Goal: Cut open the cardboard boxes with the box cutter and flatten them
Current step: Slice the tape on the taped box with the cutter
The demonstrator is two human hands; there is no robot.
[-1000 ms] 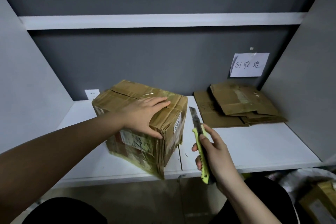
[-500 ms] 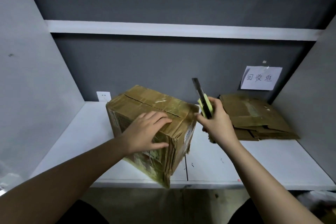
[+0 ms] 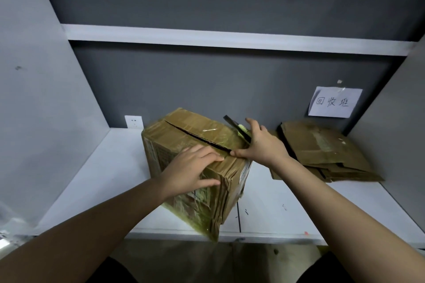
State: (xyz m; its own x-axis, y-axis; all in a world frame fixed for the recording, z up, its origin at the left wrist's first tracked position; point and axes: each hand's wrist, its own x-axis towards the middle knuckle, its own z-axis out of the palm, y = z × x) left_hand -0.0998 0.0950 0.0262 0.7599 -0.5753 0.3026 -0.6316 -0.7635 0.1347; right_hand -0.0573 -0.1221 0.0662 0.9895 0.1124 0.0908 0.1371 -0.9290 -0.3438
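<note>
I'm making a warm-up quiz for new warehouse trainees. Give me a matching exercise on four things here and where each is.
1. box cutter
2. left hand
3. flattened cardboard
4. paper sign

a. taped to the back wall
b. pressed on the box's near top edge
c. piled at the shelf's right end
d. gripped in the right hand

Pairs: 1-d, 2-b, 3-c, 4-a

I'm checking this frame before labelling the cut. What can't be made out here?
Head view only:
- Box cutter: handle hidden inside the right hand; whether the blade tip touches the cardboard box cannot be told.
- Box contents: the dark top seam gap shows nothing inside.
- Box labels: too small and blurred, partly covered by the left hand.
- Flattened cardboard stack: sheet count unclear, layers overlap.
</note>
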